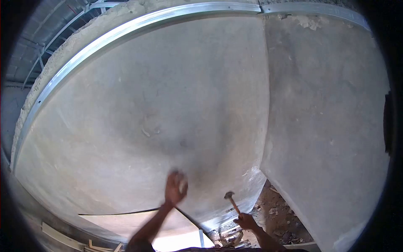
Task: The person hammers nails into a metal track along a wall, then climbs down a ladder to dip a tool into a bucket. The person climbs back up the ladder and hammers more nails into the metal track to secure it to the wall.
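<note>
My right hand [247, 221] is closed round the wooden handle of a hammer [234, 203], low and right of the middle of the view. The hammer's dark metal head points up and to the left, in front of the lower wall. My left hand [176, 188] is raised before the grey plastered wall [180, 92], left of the hammer. Motion smears its fingers, so whether they hold anything cannot be made out.
A shiny metal channel [138, 26] runs along the wall's top. The wall turns at a corner towards another plastered face [323, 109]. A pale board [126, 222] and timber strips [63, 237] are below left. Rubble and earth [281, 214] cover the ground at lower right.
</note>
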The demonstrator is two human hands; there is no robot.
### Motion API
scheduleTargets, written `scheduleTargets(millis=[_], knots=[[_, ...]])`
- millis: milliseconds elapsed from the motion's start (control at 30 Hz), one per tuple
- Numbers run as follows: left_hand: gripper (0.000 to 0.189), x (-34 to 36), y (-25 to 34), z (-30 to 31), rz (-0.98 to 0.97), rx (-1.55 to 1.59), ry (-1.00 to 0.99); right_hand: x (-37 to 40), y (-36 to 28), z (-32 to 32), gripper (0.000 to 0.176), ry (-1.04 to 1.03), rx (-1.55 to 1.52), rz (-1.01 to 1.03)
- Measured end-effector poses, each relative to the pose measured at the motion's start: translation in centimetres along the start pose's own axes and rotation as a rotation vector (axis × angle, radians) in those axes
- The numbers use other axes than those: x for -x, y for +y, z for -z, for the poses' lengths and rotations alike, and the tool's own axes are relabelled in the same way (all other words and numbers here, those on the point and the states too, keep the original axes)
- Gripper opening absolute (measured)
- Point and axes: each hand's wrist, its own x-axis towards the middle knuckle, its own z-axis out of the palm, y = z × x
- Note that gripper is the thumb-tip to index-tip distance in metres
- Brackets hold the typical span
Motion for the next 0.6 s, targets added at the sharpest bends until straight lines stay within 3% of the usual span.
scheduleTargets(millis=[67, 100, 133, 167, 200, 233, 267, 333, 400, 500, 533, 567, 600], knots=[[0.043, 17.6, 0.3, -5.0, 0.501, 0.155, -0.331, 0.7, 1.9, -1.4, 0.050, -0.125, 0.078, -0.002], [0.037, 22.8, 2.2, -4.4, 0.551, 0.376, -0.532, 0.6, 2.3, -2.4, 0.054, -0.249, 0.143, -0.002], [0.029, 28.7, 3.7, -6.1, 0.638, 0.195, -0.912, 0.5, 2.9, -3.6, 0.054, -0.253, 0.139, -0.008], [0.025, 33.7, 6.4, -5.7, -0.136, -0.414, -1.142, 0.1, 3.8, -4.9, 0.054, -0.418, 0.210, -0.030], [0.025, 37.0, 7.4, -5.5, -0.076, -0.225, -1.191, -0.5, 4.5, -6.1, 0.055, -0.566, 0.272, -0.062], [0.026, 37.8, 8.3, -5.2, 0.212, 0.077, -1.210, -0.9, 4.9, -7.0, 0.055, -0.662, 0.285, -0.006], [0.027, 38.7, 8.9, -4.4, 0.400, 0.264, -1.210, -1.2, 5.8, -8.7, 0.051, -0.632, 0.326, 0.008], [0.028, 39.5, 8.8, -2.8, 0.549, 0.451, -1.191, -0.8, 1.8, -7.5, 0.047, -0.783, 0.205, -0.111], [0.029, 38.9, 8.0, -1.2, 0.627, 0.614, -1.121, 0.5, -2.9, -5.5, 0.045, -0.706, 0.118, 0.023], [0.032, 33.5, 4.3, 1.4, 0.672, 0.960, -0.780, 0.7, -5.1, -5.0, 0.050, -0.541, 0.105, 0.106], [0.025, 33.4, 0.4, -1.9, 0.904, 0.928, -0.647, 0.9, -6.8, -3.8, 0.055, -0.512, 0.087, 0.105], [0.019, 23.9, -0.1, 1.9, 0.525, 0.482, -0.640, 0.8, -6.1, -3.8, 0.054, -0.474, 0.072, 0.116], [0.022, 12.2, 2.7, 7.7, 0.701, 0.463, -0.531, 1.3, -5.7, -3.7, 0.055, -0.413, 0.040, 0.146]])
